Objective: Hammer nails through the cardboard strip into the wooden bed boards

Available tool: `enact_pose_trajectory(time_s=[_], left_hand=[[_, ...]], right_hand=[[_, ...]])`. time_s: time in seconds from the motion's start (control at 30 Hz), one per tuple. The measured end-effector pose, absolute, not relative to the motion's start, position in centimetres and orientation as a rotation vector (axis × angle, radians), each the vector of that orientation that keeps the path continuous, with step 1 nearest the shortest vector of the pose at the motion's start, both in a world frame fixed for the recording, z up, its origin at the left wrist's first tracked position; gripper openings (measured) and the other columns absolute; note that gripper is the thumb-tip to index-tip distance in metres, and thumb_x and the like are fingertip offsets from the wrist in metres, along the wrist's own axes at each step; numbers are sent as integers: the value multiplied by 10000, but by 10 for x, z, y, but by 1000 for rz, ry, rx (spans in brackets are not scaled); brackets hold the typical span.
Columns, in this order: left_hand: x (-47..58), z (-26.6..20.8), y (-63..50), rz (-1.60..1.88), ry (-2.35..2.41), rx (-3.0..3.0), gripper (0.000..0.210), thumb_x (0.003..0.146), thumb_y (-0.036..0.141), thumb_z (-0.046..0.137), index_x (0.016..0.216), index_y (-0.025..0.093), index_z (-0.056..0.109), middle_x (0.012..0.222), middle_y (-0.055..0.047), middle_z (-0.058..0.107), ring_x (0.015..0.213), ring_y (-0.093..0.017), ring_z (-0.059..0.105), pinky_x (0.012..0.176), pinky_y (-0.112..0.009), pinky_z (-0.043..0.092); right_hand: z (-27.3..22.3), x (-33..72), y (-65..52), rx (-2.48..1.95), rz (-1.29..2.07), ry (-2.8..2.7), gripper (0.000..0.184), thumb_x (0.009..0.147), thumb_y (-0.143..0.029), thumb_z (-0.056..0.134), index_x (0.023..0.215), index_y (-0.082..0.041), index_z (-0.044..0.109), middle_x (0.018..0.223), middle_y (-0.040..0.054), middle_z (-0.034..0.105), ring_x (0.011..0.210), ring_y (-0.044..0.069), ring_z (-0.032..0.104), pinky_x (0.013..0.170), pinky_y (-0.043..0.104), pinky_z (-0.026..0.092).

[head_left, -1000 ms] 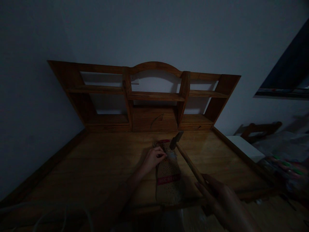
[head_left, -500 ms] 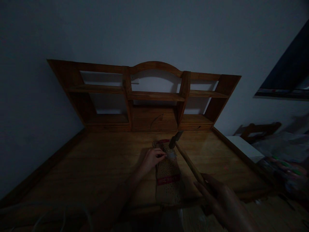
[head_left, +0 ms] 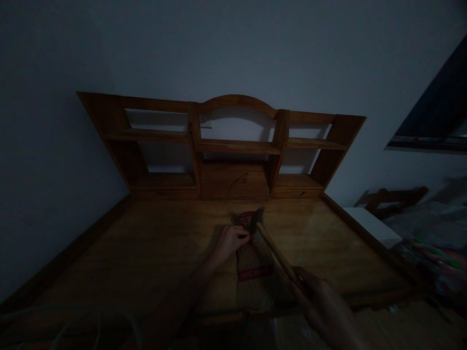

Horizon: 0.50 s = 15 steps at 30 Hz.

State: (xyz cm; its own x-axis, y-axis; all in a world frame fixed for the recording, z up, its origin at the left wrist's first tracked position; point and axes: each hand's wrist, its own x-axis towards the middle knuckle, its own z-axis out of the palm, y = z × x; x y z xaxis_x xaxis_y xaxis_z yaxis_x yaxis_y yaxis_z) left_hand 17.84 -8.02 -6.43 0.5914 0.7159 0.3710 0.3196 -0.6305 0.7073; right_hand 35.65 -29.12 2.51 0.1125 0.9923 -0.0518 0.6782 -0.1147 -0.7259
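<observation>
My right hand (head_left: 317, 296) is wrapped round the wooden handle of a hammer (head_left: 275, 250). The dark metal head lies low over a brown cloth-like piece with dark specks and red printed bands (head_left: 255, 272), close to the fingertips of my left hand. Thumb and fingers of my left hand (head_left: 233, 239) are pinched together above the cloth's left side; what they hold is too small and dark to make out. The hammer head hides the spot right beside those fingertips, so I cannot tell whether it touches anything there.
The cloth lies on a wooden desk (head_left: 164, 243) with raised side edges. A wooden shelf unit (head_left: 237, 146) stands along its back against the wall. A white box-like surface (head_left: 372, 223) and a wooden chair back (head_left: 394, 200) are at the right, near plastic-wrapped clutter.
The hammer head has come down and to the left, closer to my left fingertips. My right hand has shifted slightly left with it; my left hand keeps its pinch.
</observation>
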Motion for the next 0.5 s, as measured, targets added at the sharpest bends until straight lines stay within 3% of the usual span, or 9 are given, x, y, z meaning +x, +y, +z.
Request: enact_pose_trajectory(time_s=[0.17, 0.5], left_hand=[[179, -69, -77, 916, 820, 2206, 166, 823, 231, 599, 873, 184, 750, 818, -20, 719, 706, -145, 640, 659, -226, 456], [176, -65, -77, 1013, 800, 2179, 143, 835, 267, 621, 912, 230, 736, 900, -20, 703, 829, -150, 639, 732, -230, 479]], right_hand=[[35, 356, -294, -1911, 677, -1516, 343, 891, -464, 453, 993, -188, 629, 786, 73, 726, 733, 243, 697, 585, 254, 481], [18, 373, -289, -1884, 635, -1356, 460, 833, -546, 525, 1060, -168, 655, 947, 99, 730, 868, 284, 679, 681, 294, 507]])
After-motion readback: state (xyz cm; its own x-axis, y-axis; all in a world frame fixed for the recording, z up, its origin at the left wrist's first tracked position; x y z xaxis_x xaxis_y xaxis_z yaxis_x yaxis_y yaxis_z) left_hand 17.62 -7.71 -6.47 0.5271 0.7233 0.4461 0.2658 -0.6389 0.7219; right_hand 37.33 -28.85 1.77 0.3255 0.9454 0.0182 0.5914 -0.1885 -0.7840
